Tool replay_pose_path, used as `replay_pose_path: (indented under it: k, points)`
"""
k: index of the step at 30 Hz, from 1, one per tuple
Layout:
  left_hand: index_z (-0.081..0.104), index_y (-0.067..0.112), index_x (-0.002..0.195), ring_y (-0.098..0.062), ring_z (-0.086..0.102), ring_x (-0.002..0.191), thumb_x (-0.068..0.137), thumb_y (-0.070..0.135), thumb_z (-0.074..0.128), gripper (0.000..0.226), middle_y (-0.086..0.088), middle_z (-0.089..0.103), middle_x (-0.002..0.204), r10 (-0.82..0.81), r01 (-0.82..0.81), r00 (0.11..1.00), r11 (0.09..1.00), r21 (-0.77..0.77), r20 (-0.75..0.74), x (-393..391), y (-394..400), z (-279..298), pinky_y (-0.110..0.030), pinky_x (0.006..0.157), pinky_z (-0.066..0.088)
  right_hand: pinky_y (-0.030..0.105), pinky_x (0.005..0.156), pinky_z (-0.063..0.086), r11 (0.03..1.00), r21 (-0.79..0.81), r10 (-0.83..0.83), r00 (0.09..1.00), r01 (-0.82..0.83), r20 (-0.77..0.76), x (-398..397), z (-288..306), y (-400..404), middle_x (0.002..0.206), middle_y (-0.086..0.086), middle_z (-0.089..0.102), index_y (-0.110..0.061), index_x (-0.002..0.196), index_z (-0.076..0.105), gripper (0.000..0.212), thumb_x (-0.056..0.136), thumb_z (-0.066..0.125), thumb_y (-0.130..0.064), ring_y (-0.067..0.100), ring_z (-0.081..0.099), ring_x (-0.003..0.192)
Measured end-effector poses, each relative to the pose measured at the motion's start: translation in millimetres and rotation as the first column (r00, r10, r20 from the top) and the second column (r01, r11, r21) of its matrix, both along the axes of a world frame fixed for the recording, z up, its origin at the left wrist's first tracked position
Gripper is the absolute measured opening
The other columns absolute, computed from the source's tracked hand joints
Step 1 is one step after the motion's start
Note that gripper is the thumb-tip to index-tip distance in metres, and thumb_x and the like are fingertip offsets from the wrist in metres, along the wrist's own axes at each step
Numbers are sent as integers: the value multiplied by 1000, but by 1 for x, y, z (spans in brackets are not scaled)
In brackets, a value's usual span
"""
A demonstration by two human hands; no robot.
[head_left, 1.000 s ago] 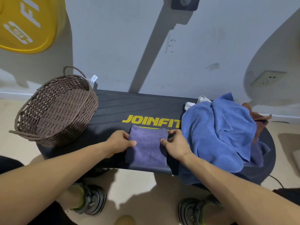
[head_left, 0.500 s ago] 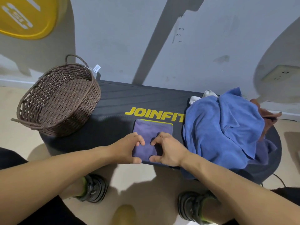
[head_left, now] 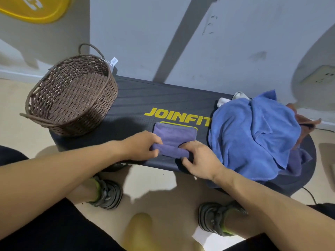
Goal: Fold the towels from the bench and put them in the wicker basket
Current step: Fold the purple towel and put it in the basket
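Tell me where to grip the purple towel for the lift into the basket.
Probably the rolled near edge of the purple towel, from the person's side. There the layers bunch thick, and the left hand and right hand already pinch its two ends. The far part lies flat on the bench, offering little purchase.

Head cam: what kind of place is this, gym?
Probably a gym or home workout corner: a black bench printed JOINFIT, a yellow weight plate against the wall, and a pile of towels on the bench.
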State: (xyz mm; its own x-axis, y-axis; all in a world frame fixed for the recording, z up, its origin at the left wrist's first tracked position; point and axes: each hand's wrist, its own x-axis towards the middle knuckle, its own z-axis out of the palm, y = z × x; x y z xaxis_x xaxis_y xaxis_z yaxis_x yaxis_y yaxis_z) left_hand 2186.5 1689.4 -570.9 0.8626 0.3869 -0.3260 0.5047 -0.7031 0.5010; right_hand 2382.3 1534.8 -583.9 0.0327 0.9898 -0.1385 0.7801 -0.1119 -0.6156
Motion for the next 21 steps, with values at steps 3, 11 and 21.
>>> replay_pose_path:
  k: [3,11,21]
  points:
    - [53,22,68,-4,44,57,83,23,59,17,15,52,59,159,-154,987,973,-174,13,3,17,0,-28,61,39,31,74,50,963,-120,-260,951,242,-169,4,6,10,88,-5,70,-23,92,64,7,88,58,-25,16,63,81]
    - [60,25,84,-3,52,65,86,33,70,13,15,58,70,364,-335,930,902,-273,61,-5,16,-14,-26,66,45,23,72,53,851,-343,-514,762,397,-394,16,9,19,88,-1,66,-15,107,57,40,80,80,-35,7,59,73]
    - [45,19,88,-15,57,63,99,38,48,22,1,58,71,438,-454,889,880,-138,-134,12,7,-8,-31,58,41,29,74,41,823,-306,-523,849,479,-77,11,-5,28,85,-1,62,-13,100,55,30,96,57,-43,22,60,88]
